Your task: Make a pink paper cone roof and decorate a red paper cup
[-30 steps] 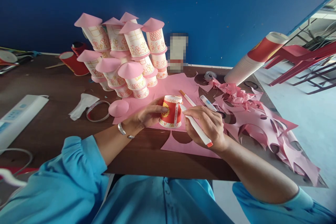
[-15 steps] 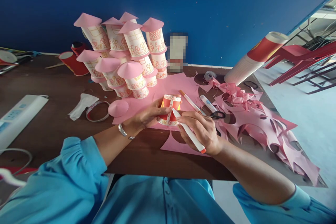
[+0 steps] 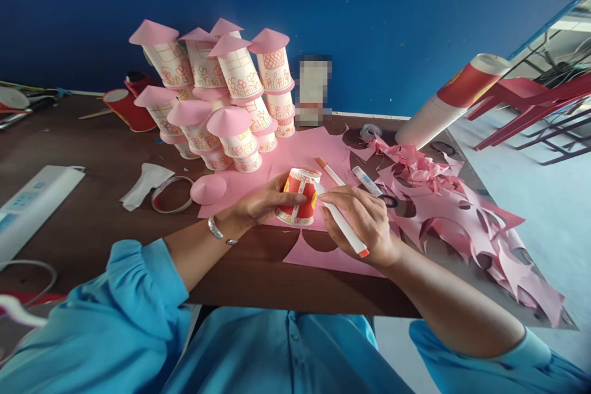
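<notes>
A red and white paper cup (image 3: 298, 200) is gripped in my left hand (image 3: 266, 202), its thumb across the printed side. The cup tilts slightly and bears drawn marks on its white bands. My right hand (image 3: 362, 218) is closed around a white marker (image 3: 345, 229) with an orange end, its tip close to the cup's upper right edge; I cannot tell whether it touches. Beneath the cup lies a pink paper sheet (image 3: 309, 151). Beyond my left hand stand several stacked paper cups (image 3: 240, 77) with pink cone roofs and drawn flowers.
Pink paper scraps (image 3: 443, 209) cover the table's right side. Near my right hand lie a capped marker (image 3: 329, 170), a glue stick (image 3: 367, 181) and scissors (image 3: 389, 201). A tape roll (image 3: 172, 196) lies left, by a pink cone (image 3: 209, 189). A tall cup stack (image 3: 434, 114) leans at right.
My right hand and the marker have moved right and slightly up, from the cup's front to its upper right edge. The cup has tilted a little in my left hand.
</notes>
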`<state>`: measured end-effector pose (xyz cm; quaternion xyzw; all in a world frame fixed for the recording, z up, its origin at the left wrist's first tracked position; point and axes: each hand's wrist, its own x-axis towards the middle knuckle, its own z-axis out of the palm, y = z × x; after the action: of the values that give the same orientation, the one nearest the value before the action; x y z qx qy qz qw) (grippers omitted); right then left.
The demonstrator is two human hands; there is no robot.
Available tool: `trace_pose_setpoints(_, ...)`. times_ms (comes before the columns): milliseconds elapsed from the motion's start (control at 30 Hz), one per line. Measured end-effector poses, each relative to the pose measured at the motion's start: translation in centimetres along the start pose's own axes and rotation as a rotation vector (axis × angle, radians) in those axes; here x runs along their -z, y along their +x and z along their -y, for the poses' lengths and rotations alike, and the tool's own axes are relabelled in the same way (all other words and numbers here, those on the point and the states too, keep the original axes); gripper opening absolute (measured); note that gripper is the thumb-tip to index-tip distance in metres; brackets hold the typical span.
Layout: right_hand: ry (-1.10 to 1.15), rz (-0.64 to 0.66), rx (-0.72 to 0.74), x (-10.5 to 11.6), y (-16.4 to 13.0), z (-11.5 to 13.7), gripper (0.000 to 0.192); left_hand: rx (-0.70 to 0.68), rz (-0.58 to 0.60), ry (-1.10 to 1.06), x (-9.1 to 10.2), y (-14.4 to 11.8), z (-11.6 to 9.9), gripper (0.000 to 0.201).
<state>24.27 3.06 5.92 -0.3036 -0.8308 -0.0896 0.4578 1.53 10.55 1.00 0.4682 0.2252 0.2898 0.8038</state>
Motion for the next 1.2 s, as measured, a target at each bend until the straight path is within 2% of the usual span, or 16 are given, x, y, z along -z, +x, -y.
trace_pose_setpoints(467,0.004,0.0,0.002,0.19,0.15,0.04,0.031,-0.012,-0.004,-0.07,0.08,0.06,-0.13,0.061)
trace_pose_setpoints(733,0.01,-0.002,-0.002,0.44,0.32,0.12,0.023,-0.054,0.019,-0.135,-0.15,0.3,-0.27,0.06)
trace_pose_setpoints(867,0.007,-0.011,0.011,0.37,0.28,0.05,0.028,-0.05,0.038,-0.11,-0.38,0.31,-0.45,0.051)
trace_pose_setpoints(1000,0.008,-0.01,0.007,0.27,0.17,-0.07,0.036,-0.078,0.039,-0.084,-0.44,0.34,-0.36,0.055)
trace_pose_setpoints(1200,-0.018,-0.005,0.002,0.12,0.2,-0.02,0.031,-0.065,0.052,-0.064,-0.42,0.42,-0.3,0.056)
